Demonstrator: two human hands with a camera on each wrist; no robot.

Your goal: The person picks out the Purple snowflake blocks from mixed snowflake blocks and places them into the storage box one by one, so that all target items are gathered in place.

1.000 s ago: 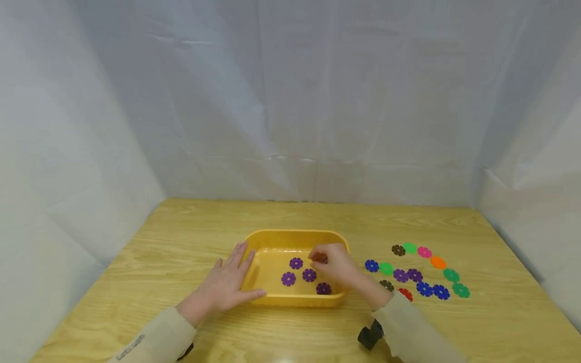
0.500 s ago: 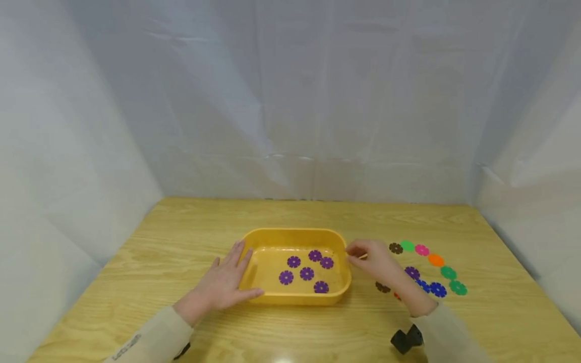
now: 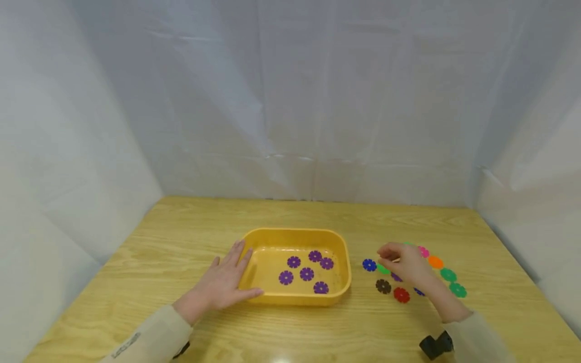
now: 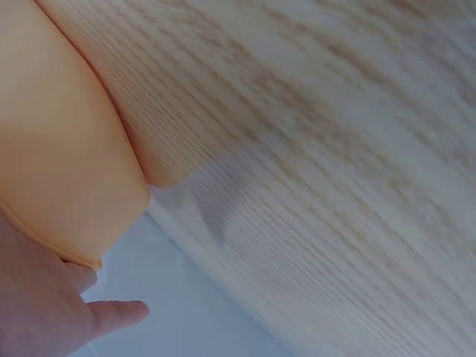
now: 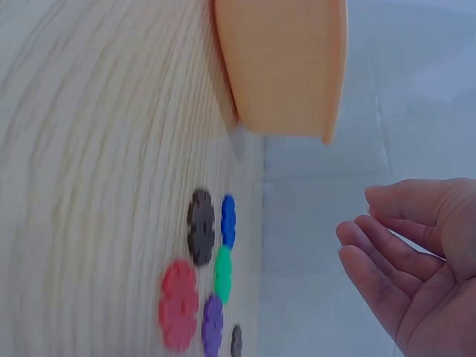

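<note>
A: Rightward travel is complete: the right hand (image 3: 405, 263), which was inside the yellow tray (image 3: 341, 249) a second ago, now hovers over the loose flower discs, and five purple discs (image 3: 306, 274) lie on the tray floor.

B: Hand condition?

A: Right hand empty, fingers loosely curved and apart, as the right wrist view shows. The left hand (image 3: 225, 281) lies flat and spread against the tray's left wall, thumb along the near edge, steadying it.

B: Which disc is nearest the right fingers?

A: A purple disc (image 3: 396, 277) shows partly under the hand, just beside a green disc (image 3: 384, 269). A blue disc (image 3: 369, 264), brown disc (image 3: 383, 286) and red disc (image 3: 401, 295) lie near, apart from one another on the wooden table (image 3: 181, 237).

B: Recommended procedure?

A: Lower thumb and forefinger onto the purple disc's opposite edges. It lies flat, so tip one edge up before pinching. Avoid dragging the green neighbour. Keep the left hand pressed against the tray so it does not slide.
</note>
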